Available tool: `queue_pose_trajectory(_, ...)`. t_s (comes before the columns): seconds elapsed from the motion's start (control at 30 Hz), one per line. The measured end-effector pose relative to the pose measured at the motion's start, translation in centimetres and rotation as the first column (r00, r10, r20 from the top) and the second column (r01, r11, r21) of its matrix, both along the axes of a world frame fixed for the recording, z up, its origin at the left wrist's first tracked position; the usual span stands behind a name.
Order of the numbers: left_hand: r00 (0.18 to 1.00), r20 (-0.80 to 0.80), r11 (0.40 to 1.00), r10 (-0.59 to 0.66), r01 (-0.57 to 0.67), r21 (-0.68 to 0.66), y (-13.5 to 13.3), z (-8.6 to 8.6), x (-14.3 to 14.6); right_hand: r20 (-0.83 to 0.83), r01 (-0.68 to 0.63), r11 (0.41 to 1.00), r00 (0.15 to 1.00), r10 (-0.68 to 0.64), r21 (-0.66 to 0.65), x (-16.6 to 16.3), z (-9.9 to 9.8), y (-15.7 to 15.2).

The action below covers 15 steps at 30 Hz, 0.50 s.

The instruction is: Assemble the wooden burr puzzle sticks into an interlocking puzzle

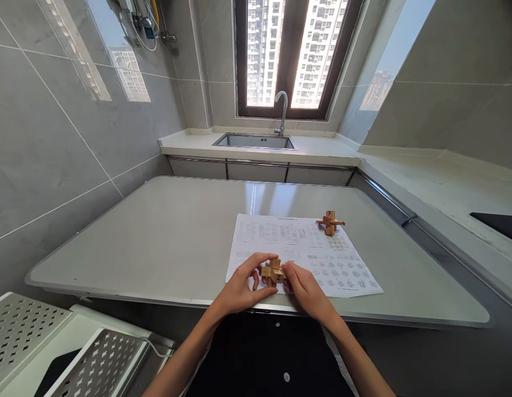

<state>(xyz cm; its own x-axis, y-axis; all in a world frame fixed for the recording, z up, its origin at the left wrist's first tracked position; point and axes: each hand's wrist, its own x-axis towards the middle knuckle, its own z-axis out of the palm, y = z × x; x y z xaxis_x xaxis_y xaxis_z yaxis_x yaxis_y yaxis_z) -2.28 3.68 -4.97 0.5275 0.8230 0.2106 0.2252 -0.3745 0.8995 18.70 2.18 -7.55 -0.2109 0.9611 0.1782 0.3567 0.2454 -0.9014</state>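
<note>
Between my two hands is a wooden burr puzzle (276, 274) made of interlocking light-brown blocks, one marked with a dark "2". My left hand (243, 282) grips it from the left, with fingers at its top and thumb along its lower side. From the right, the fingers of my right hand (304, 285) are closed on its edge; some fingertips are hidden behind it. Under the hands lies a white instruction sheet (276, 231) printed with rows of small diagrams. A second wooden puzzle (330, 223), darker brown and cross-shaped, stands on the sheet's far right part.
The sheet rests on a pale folding table (156, 237) with a seam across it. Beyond are a counter with a sink (256, 141) and a faucet (283, 110) below a window. A perforated white rack (102, 358) stands at the lower left. Tiled walls rise on both sides.
</note>
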Motion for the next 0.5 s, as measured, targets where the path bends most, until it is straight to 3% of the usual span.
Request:
queue_pose_trajectory(0.13, 0.996, 0.005, 0.996, 0.085, -0.085, -0.003, 0.1, -0.3, 0.3, -0.083, 0.039, 0.994, 0.995, -0.047, -0.100, 0.1, -0.3, 0.3)
queue_pose_trajectory(0.23, 0.978, 0.012, 0.978, 0.208, -0.208, -0.015, 0.3, -0.6, 0.5, -0.218, 0.130, 0.974, 0.961, -0.170, -0.187, 0.9, -0.7, 1.3)
queue_pose_trajectory(0.3, 0.966, -0.013, 0.965, 0.260, -0.260, -0.030, 0.5, -0.8, 0.5, -0.346, 0.257, 0.934, 0.877, -0.333, -0.249, 2.1, -1.2, 2.3)
queue_pose_trajectory(0.5, 0.967, -0.085, 0.970, 0.240, -0.242, -0.018, 0.6, -1.2, 0.3, -0.319, 0.505, 0.825, 0.761, -0.564, -0.253, 7.7, -2.9, 5.4)
